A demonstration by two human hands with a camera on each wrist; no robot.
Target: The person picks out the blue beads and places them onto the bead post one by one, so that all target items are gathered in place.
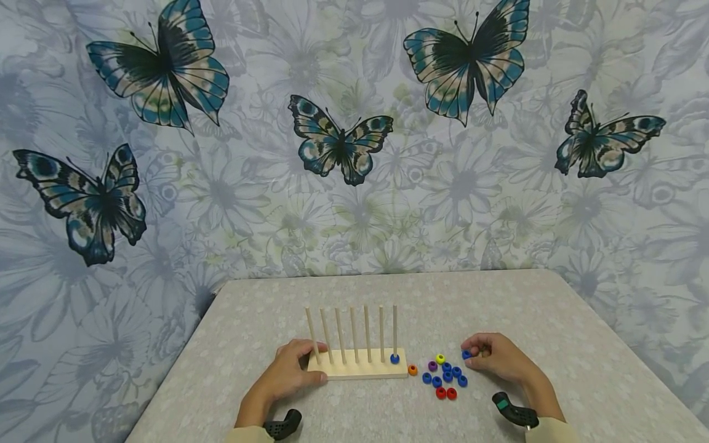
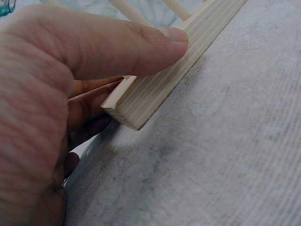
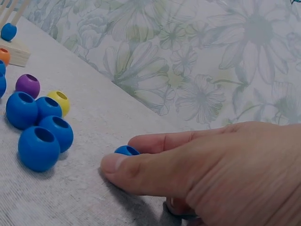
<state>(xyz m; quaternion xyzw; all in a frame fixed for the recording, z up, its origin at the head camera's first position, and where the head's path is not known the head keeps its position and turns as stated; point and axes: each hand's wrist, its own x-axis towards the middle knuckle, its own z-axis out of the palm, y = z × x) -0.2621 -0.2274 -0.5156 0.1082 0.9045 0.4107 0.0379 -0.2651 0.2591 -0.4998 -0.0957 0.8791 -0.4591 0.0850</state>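
A wooden base with several upright pegs (image 1: 357,370) stands on the table, one blue bead (image 1: 394,359) at the foot of its rightmost peg. The left hand (image 1: 290,369) grips the base's left end, thumb on the front side, as the left wrist view shows on the wooden edge (image 2: 188,52). To the right of the loose beads, the right hand (image 1: 501,358) pinches a blue bead (image 1: 466,355) between thumb and fingers. In the right wrist view that bead (image 3: 127,150) is partly hidden behind the thumb of the right hand (image 3: 188,165).
Between base and right hand lie several loose blue beads (image 1: 447,376), two red beads (image 1: 440,394), a purple bead (image 1: 432,366) and a yellow bead (image 1: 440,359). An orange bead (image 1: 412,370) lies by the base's right end. A patterned wall (image 1: 354,234) rises behind the table (image 1: 249,307).
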